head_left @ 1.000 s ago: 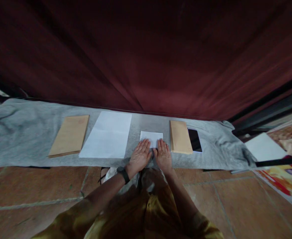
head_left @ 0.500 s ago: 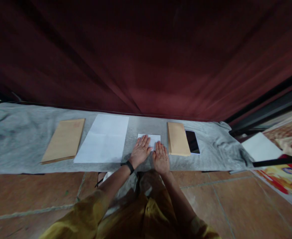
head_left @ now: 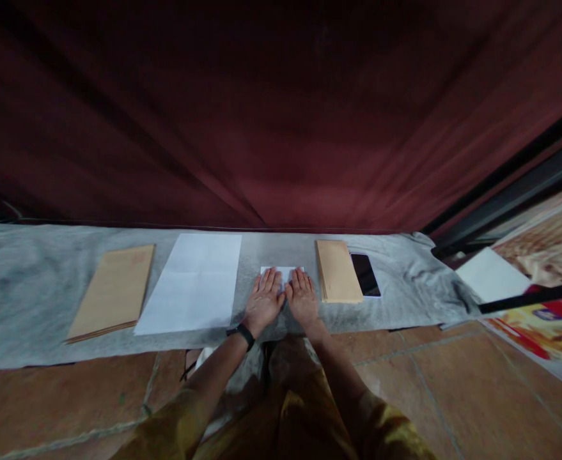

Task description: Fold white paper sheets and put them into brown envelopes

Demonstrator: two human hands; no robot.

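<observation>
Left hand (head_left: 265, 299) and right hand (head_left: 302, 299) are resting flat on small white paper (head_left: 283, 273).
It's lying inside the table's (head_left: 405, 287) front edge, ungripped, looking light, creasable, and pinchable at its far edge.

From the wearer's head, we look forward and down at a near, long grey cloth (head_left: 408, 281), facing a dark red fabric curtain (head_left: 281, 128).

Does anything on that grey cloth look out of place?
Nothing looks spilled. The grey cloth is rumpled toward its right end, and the phone seems odd among paper items. The small white paper under the left hand and right hand is partly hidden, so I can't judge it.
</observation>
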